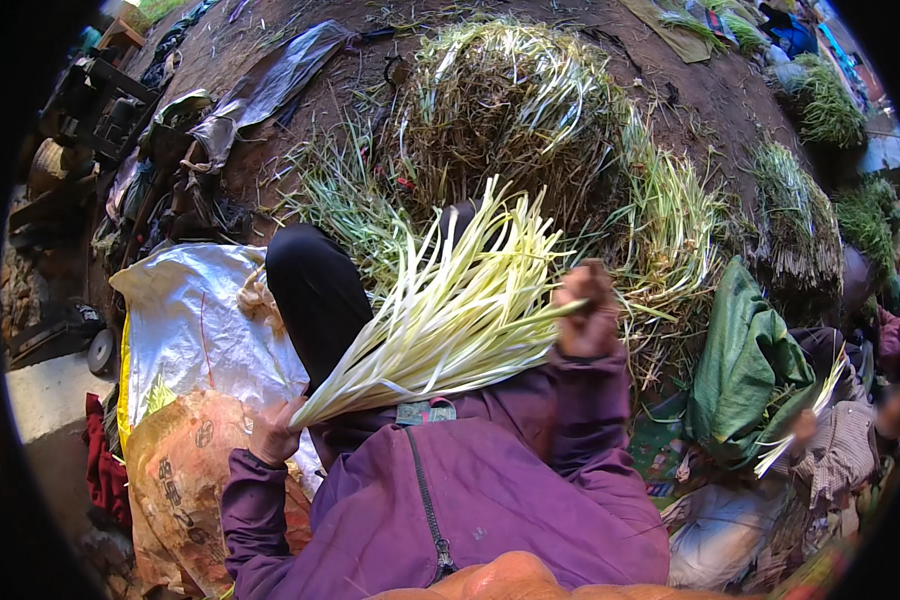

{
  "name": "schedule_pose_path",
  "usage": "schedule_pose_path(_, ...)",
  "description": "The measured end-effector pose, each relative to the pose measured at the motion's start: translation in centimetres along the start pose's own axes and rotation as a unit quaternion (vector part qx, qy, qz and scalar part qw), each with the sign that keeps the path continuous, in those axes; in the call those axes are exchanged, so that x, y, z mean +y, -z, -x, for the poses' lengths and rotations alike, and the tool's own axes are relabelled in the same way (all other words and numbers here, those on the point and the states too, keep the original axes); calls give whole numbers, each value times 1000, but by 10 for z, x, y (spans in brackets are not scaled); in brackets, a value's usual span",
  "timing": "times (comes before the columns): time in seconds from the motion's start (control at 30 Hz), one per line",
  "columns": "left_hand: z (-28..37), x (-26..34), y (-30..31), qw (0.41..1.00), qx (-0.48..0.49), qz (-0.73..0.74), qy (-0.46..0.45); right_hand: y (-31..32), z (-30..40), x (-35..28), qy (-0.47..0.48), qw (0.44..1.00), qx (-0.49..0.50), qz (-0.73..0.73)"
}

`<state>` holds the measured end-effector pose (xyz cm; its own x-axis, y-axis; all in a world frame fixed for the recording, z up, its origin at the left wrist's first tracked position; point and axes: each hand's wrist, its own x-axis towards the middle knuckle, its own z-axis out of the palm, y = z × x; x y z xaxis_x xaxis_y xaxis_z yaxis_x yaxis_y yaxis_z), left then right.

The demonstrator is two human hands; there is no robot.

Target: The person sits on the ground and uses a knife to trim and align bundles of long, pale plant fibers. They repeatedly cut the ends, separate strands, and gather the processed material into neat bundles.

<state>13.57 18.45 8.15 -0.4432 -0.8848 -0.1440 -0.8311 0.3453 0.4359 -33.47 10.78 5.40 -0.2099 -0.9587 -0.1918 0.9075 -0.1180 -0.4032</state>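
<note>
A large bundle of pale yellow-green stalks (450, 315) lies across my lap, fanned out towards the upper right. My left hand (274, 433) is closed around its narrow white end at the lower left. On the right side of the bundle, my right hand (589, 311) is closed on the end of a stalk, somewhat blurred; how many stalks it holds cannot be told. Beyond my knees stands a big heap of long green and white stalks with brown, matted roots (495, 112).
A white woven sack (187, 322) and a stained orange sack (187, 480) lie at my left. More stalks (675, 225) lie at the right, near a green sack (746, 367). Beyond it, another person's hand (802, 427) holds pale stalks. Cloths and wooden objects line the far left.
</note>
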Motion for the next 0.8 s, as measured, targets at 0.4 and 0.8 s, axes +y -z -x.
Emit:
schedule_pose_path(0.4, -9, 0, 3, 1000, -16, 4, 6, 1, -12, -150, 398, 178, 210, 875)
schedule_pose_path(0.8, -10, 9, 8, 1000, -6, 12, 13, 17, -19, -9, 246, 397, -331, 820)
